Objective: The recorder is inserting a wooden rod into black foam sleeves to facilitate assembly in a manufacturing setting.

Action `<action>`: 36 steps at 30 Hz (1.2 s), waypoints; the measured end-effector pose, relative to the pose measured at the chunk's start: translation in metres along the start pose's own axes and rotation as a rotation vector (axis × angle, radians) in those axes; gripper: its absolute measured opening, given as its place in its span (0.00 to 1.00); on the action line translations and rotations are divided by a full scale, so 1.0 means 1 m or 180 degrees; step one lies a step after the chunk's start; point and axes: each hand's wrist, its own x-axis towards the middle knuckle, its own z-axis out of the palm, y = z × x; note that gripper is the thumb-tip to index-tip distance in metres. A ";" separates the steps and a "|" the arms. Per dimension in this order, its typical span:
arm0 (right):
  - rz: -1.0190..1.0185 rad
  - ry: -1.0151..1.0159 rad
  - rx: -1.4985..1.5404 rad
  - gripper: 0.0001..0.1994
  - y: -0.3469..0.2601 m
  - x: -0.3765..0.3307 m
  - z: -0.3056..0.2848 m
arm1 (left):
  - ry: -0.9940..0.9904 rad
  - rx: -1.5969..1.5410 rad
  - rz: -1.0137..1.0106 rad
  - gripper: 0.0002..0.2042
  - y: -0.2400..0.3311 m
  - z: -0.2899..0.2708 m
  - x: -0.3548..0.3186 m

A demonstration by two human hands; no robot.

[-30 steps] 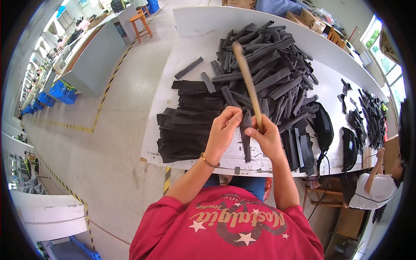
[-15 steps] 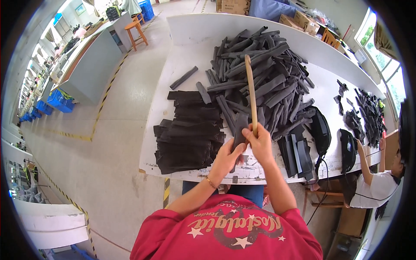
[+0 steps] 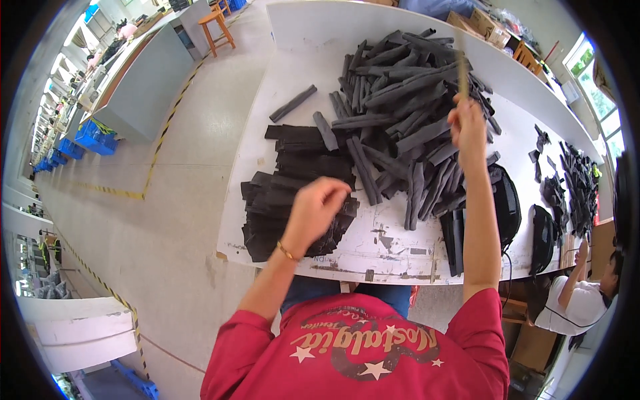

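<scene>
My right hand (image 3: 469,131) is closed around the lower end of a wooden stick (image 3: 463,77), raised over the right side of a large heap of dark grey fabric tubes (image 3: 407,93). The stick is blurred and stands nearly upright. Lower left, my left hand (image 3: 313,210) hovers over or touches a stack of flat black fabric pieces (image 3: 267,193). Its fingers are bent and smeared by motion, and whatever is under them is hidden. Single tubes, one of them a loose tube (image 3: 293,103), lie left of the heap.
The white table (image 3: 393,257) has a raised back edge. Beside my right forearm lie more flat dark strips (image 3: 455,243) and a black mesh-like object (image 3: 507,200). At the right, a co-worker (image 3: 577,300) sits near another dark pile (image 3: 579,183). A wooden stool (image 3: 217,30) stands far left.
My hands have moved apart. The right hand has carried the stick up and right over the heap; the left has let go of the dark piece and moved left to the flat stack.
</scene>
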 end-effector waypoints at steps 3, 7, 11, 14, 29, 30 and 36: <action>-0.0132 -0.0897 -0.0805 0.09 0.042 -0.069 -0.015 | -0.0220 0.0649 0.0054 0.06 -0.017 -0.031 0.033; 0.0172 -0.1351 -0.1178 0.08 0.057 -0.130 -0.043 | -0.0789 0.1201 0.0314 0.12 -0.015 -0.035 0.044; 0.0629 -0.1540 -0.1146 0.09 0.064 -0.156 -0.062 | -0.0551 0.1443 0.0719 0.13 -0.030 -0.014 0.035; 0.0750 -0.1573 -0.0839 0.09 0.070 -0.170 -0.057 | -0.0843 0.1610 0.0568 0.08 -0.035 -0.015 0.035; 0.2118 -0.1035 0.1979 0.08 0.052 -0.224 0.039 | 0.0473 -0.0360 0.0154 0.08 0.001 0.047 -0.095; 0.2110 -0.1029 0.1976 0.08 0.052 -0.226 0.038 | 0.0718 -0.1682 -0.1163 0.07 -0.003 0.049 -0.104; 0.1331 -0.1416 0.0922 0.11 0.049 -0.236 0.040 | 0.0459 -0.3793 -0.1928 0.13 -0.007 0.060 -0.076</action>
